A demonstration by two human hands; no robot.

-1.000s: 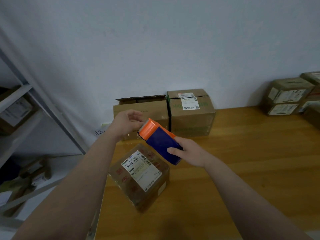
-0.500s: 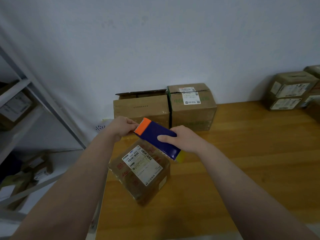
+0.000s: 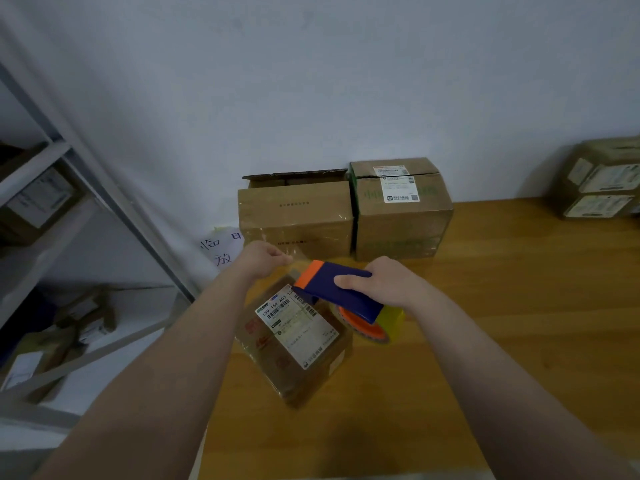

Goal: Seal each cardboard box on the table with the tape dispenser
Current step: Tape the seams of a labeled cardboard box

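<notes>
Wooden tabletop [image 3: 512,306] bears glossy cuboid cardboard box [image 3: 277,365].

The tape dispenser [image 3: 346,292] is navy with an orange nose; its tape [image 3: 393,323] looks yellowish on an orange core. The nearest cardboard box [image 3: 298,372] is brown with red print (its label [image 3: 294,323] white, barcode black). The table [image 3: 519,306] is honey-coloured wood grain, and the rear cardboard box [image 3: 401,233] carries green print.

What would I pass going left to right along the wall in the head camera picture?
Metal shelf → paper note with writing → open-topped cardboard box → shut box with a white label → stack of boxes at the far right edge.
</notes>
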